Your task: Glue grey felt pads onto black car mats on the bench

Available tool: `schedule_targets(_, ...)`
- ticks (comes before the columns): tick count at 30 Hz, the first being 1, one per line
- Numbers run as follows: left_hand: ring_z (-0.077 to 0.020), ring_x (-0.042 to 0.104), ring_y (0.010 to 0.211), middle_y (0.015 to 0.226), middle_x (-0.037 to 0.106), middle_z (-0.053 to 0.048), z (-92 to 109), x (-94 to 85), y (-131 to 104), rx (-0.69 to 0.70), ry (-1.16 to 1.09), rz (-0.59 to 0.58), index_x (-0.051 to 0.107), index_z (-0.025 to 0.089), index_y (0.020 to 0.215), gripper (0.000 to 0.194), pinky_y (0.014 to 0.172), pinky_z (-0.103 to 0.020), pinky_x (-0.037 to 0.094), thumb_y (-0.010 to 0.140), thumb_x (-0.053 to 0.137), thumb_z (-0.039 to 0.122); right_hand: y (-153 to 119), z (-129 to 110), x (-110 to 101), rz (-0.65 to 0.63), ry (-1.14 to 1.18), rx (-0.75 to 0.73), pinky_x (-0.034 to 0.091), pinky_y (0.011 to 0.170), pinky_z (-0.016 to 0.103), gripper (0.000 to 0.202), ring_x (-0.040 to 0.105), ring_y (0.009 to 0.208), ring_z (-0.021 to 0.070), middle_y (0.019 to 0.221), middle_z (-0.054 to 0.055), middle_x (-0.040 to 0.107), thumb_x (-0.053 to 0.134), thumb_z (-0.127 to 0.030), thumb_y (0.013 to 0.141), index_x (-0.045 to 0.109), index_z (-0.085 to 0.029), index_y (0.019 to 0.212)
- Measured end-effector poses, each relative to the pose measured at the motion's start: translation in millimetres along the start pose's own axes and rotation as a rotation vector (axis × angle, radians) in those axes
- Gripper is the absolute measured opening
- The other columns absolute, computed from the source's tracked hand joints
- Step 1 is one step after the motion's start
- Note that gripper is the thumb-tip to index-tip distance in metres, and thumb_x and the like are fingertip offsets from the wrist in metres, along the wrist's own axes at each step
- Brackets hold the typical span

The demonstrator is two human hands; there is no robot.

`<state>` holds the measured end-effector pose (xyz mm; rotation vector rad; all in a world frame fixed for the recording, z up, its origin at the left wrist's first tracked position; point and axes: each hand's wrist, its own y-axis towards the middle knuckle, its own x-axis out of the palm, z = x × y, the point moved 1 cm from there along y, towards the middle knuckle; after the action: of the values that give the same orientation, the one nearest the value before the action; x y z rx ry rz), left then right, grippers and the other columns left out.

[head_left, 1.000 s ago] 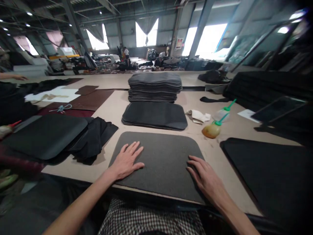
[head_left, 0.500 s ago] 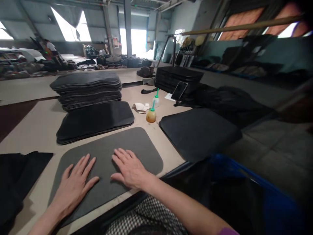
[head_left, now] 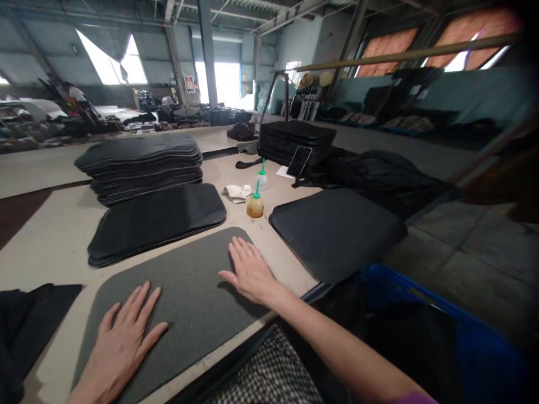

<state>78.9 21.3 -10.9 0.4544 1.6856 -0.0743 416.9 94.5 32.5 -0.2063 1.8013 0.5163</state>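
A dark grey sheet with rounded corners (head_left: 185, 297) lies flat on the pale table (head_left: 54, 219). On its left part rests my left hand (head_left: 122, 336), palm down with the fingers spread. My right hand (head_left: 250, 272) lies palm down near the sheet's right end, thumb held out, fingers extended and nothing held. Just beyond the sheet is a low pile of black panels (head_left: 158, 219); a tall stack of similar pieces (head_left: 143, 165) stands behind it. More black panels (head_left: 337, 230) lie to the right of my right hand.
Two small bottles with green nozzles, one amber (head_left: 255, 206) and one clear (head_left: 261, 180), stand beside crumpled cloth (head_left: 238, 193). A phone (head_left: 300, 161) leans on a black stack (head_left: 295, 140). Black fabric (head_left: 33, 320) lies left; a blue crate (head_left: 442, 314) is at the lower right.
My right hand has slid right across the grey sheet towards its far right corner. My left hand stays on the sheet's left part. The camera view has shifted slightly.
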Motion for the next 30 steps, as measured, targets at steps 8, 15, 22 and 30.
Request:
schedule_targets(8,-0.0270,0.029,0.153,0.168,0.025,-0.007,0.6,2.5,0.7,-0.041,-0.002,-0.041,0.031,0.026,0.159,0.070,0.121,-0.052,0.020,0.097,0.034,0.059,48.2,-29.8,26.0,-0.069,0.102,-0.302,0.023,0.124,0.046,0.083,0.028,0.152,0.0265,0.161,0.016,0.036,0.028,-0.072,0.100,0.039,-0.010,0.154)
schedule_targets(15,-0.0281,0.025,0.154,0.169,0.021,-0.008,1.3,0.0,0.0,-0.031,-0.022,-0.041,0.027,0.026,0.160,0.071,0.121,-0.054,0.021,0.097,0.036,0.059,42.6,24.0,30.4,0.063,0.086,0.141,0.025,0.122,0.049,0.081,0.032,0.149,0.0346,0.157,0.025,0.039,0.046,-0.065,0.098,0.045,-0.001,0.148)
schedule_targets(22,-0.0287,0.030,0.153,0.168,0.024,-0.006,1.3,2.2,1.0,-0.065,-0.043,-0.047,0.030,0.030,0.159,0.072,0.121,-0.054,0.024,0.096,0.040,0.062,93.0,95.7,27.7,0.307,0.163,0.533,0.027,0.119,0.055,0.072,0.024,0.150,0.0405,0.159,0.035,0.026,0.047,-0.037,0.096,0.031,0.008,0.148)
schedule_targets(30,-0.0301,0.039,0.148,0.164,0.032,-0.002,-8.0,16.6,1.8,-0.071,-0.056,-0.021,0.029,0.040,0.156,0.069,0.116,-0.052,0.034,0.094,0.044,0.067,142.4,126.2,18.7,0.526,0.306,0.705,0.038,0.107,0.058,0.071,0.051,0.129,0.0441,0.134,0.036,0.052,0.054,-0.029,0.083,0.036,0.005,0.143)
